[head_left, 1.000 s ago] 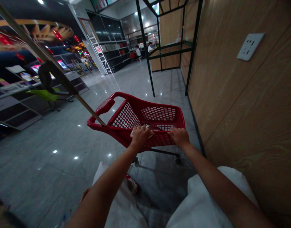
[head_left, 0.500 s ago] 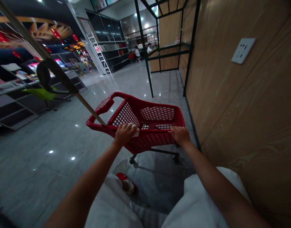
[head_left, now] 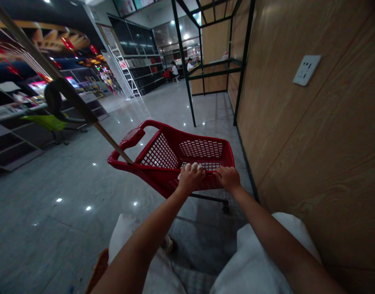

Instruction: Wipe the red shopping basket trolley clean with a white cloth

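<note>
A red plastic shopping cart point(head_left: 202, 148) with lattice sides stands on the floor in front of me, its handle to the left. My left hand point(head_left: 191, 176) is closed over the near top rim, pressing a crumpled white cloth point(head_left: 195, 165) against it. Most of the cloth is hidden under the fingers. Just right of it, my right hand point(head_left: 228, 178) grips the same rim near the cart's right end, fingers wrapped over the edge. A long pole point(head_left: 109, 141) with a dark hook-like fitting leans up leftward from the handle end of the cart.
A wood-panelled wall point(head_left: 297, 134) with a socket plate point(head_left: 307, 70) rises close on the right. Beyond the cart stands a black metal frame point(head_left: 190, 98). A green chair point(head_left: 46, 121) and counter are at left; a ladder point(head_left: 126, 73) and distant people are behind.
My left hand has slid right along the cart's near rim with the white cloth, coming close to my right hand. The right hand keeps its hold on the rim.
</note>
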A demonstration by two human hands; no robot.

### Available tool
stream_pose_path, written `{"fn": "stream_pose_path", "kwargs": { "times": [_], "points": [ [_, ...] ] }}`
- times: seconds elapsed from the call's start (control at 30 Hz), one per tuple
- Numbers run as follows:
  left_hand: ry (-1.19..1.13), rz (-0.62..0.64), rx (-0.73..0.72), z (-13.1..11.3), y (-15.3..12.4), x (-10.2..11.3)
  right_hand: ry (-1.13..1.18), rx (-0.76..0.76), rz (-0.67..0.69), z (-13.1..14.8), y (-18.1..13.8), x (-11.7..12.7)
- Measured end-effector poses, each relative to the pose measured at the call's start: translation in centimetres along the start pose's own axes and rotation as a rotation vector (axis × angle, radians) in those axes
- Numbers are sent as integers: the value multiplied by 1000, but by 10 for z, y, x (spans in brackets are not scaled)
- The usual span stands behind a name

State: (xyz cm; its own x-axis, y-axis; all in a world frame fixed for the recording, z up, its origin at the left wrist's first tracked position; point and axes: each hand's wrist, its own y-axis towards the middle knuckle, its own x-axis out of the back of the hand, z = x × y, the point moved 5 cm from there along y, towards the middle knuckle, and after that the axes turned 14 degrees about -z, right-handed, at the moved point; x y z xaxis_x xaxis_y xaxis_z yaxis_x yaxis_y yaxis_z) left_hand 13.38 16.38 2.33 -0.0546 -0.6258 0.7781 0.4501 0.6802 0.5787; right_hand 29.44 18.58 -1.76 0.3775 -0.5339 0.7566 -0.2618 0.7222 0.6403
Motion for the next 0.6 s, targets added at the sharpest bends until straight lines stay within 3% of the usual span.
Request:
{"fn": "stream_pose_path", "kwargs": {
  "times": [0.1, 0.27, 0.37, 0.47, 0.6],
  "points": [
    [-14, 21, -77, 13, -5, 5, 0, 13, -6, -5, -1, 3],
    [73, -10, 0, 108, -36, 48, 6, 10, -18, -6, -1, 4],
    [115, -91, 43, 141, -48, 68, 17, 8, -30, -2, -1, 2],
    [160, -130, 107, 133, -46, 63, 25, -2, -40, 2, -1, -1],
    [100, -39, 113, 67, -24, 27, 15, -18, -43, 4, -2, -4]
  ]
}}
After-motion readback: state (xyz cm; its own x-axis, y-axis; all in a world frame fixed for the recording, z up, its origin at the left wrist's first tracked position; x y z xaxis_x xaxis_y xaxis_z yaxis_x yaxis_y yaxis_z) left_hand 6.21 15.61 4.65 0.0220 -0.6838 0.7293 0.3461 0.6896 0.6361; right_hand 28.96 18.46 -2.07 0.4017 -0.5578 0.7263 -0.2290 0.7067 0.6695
